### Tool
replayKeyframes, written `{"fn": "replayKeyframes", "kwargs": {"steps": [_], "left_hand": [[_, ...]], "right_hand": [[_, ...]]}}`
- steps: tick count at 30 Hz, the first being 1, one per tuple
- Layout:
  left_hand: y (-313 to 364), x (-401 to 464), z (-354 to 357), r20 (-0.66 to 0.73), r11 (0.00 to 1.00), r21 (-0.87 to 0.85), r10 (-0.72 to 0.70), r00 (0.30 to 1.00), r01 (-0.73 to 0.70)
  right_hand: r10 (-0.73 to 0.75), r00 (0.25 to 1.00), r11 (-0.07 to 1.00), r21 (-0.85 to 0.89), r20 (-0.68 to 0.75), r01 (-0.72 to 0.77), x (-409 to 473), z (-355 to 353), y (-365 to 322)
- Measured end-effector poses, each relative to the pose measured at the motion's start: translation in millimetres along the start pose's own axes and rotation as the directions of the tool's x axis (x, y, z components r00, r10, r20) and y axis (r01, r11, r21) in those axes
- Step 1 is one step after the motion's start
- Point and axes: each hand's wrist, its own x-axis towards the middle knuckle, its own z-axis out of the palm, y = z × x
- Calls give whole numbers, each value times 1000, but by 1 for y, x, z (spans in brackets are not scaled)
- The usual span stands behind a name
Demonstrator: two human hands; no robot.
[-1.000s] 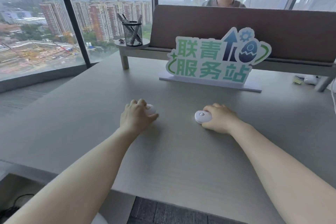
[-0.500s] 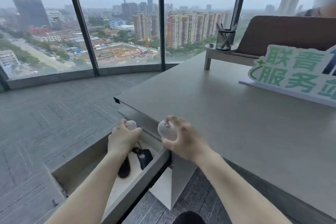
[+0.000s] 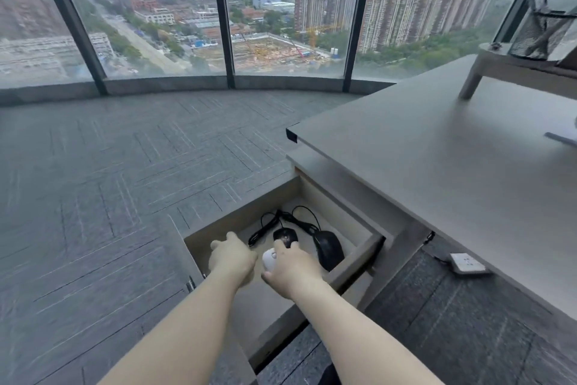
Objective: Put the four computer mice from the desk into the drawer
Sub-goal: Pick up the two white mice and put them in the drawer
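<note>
The open drawer [image 3: 240, 206] sits below the desk's [image 3: 452, 184] left end, and both my hands are down inside it. My right hand [image 3: 293, 269] grips a white mouse [image 3: 269, 259] low over the drawer floor. My left hand [image 3: 231, 258] is curled palm down beside it; its white mouse is hidden under the fingers. Two black wired mice lie in the drawer: a small one [image 3: 284, 235] just beyond my right fingers and a larger one [image 3: 327, 248] to the right, their cables tangled toward the back.
The drawer's front panel [image 3: 362, 256] juts out to the right of my right wrist. A white power socket [image 3: 467, 263] lies on the carpet under the desk. A mesh pen holder [image 3: 537, 31] stands on a raised shelf [image 3: 505, 67] at the far right.
Both hands carried the white mice off the desk, leftward and down, and are now low inside the drawer. My view has swung left and down toward the drawer.
</note>
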Motion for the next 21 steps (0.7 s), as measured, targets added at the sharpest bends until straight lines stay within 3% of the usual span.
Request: {"fn": "replayKeyframes", "kwargs": {"steps": [7,14,17,21], "left_hand": [[-6,20,17,88,979,163,-136,987,121],[-6,31,24,95,942,331,-91,991,55],[-7,32,15,81,942,329,-103,991,71],[-4,34,-21,-17,957,271,109,994,-100]], "right_hand": [[71,988,965,-261,138,-33,30,29,-13],[128,973,964,-254,190,-77,39,45,-13],[123,976,966,-246,178,-77,33,39,-16],[-5,1000,990,-141,5,6,12,10,-14]]}}
